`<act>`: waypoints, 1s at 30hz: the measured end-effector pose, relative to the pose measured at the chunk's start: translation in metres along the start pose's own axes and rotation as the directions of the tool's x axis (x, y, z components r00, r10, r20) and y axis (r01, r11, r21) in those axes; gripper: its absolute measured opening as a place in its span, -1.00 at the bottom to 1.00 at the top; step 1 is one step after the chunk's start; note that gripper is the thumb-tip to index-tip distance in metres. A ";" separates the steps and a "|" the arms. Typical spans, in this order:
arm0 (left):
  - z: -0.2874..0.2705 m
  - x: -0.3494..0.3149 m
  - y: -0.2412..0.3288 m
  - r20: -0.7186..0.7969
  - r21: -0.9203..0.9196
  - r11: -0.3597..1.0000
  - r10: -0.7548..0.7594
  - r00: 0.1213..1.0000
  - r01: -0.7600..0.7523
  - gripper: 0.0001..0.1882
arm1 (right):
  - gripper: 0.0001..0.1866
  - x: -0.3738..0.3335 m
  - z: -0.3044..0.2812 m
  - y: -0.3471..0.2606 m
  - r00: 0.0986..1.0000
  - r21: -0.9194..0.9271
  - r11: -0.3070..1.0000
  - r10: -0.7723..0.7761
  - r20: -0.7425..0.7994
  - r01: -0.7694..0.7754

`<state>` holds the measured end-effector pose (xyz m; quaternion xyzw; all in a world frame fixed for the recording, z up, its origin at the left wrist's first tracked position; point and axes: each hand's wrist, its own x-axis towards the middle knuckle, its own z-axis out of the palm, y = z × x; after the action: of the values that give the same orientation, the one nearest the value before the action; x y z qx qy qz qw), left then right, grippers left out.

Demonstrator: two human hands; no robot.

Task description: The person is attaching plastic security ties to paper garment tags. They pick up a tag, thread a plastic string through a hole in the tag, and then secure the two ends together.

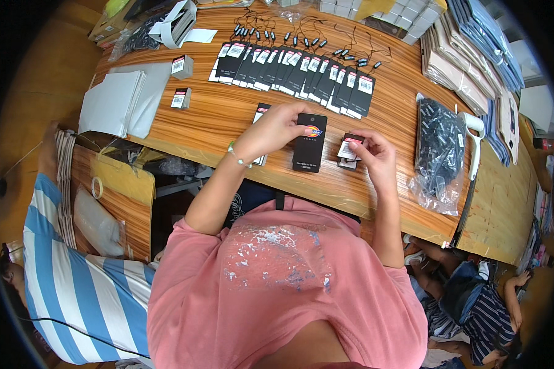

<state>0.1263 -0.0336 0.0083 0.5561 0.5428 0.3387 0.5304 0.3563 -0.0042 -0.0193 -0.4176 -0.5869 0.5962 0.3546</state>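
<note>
A cluttered packing room is seen from above, with a wood-grain worktop (228,117) carrying the goods. A black card hang tag (309,142) is held upright near the front edge of the worktop by the left hand (277,126), the grip closed on its upper end with the thumb across the face. A smaller stack of labelled tags (349,150) is pinched in the grip of the right hand (372,154), just beside the large tag. The tag is judged light, thin and fairly stiff, with a smooth face that may slip; it is best held by its edges, near the punched top.

A fanned row of black tags (295,74) with string loops lies behind, well apart. A clear bag of black cords (440,154) and a white scanner-like tool (474,132) lie to the right. Grey sheets (120,98) lie to the left. Nothing is seen blocking the hands.
</note>
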 end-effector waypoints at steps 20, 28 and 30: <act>0.040 -0.007 0.022 -0.083 -0.154 0.984 0.080 0.993 -0.092 -0.88 | -0.69 -0.016 0.024 -0.012 0.954 -0.031 0.968 -0.252 -0.161 0.250; 0.050 -0.012 0.026 -0.160 -0.279 0.951 0.094 0.983 -0.137 -0.66 | -0.71 -0.026 0.000 -0.027 0.959 -0.099 0.965 -0.255 -0.125 0.244; 0.046 -0.014 0.019 -0.185 -0.277 0.948 0.109 0.977 -0.159 -0.67 | -0.83 -0.043 -0.038 -0.040 0.927 -0.369 0.902 -0.315 -0.203 0.225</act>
<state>0.1720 -0.0541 0.0196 0.4775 0.4907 0.4955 0.5345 0.4051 -0.0256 0.0259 -0.4603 -0.6821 0.3712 0.4303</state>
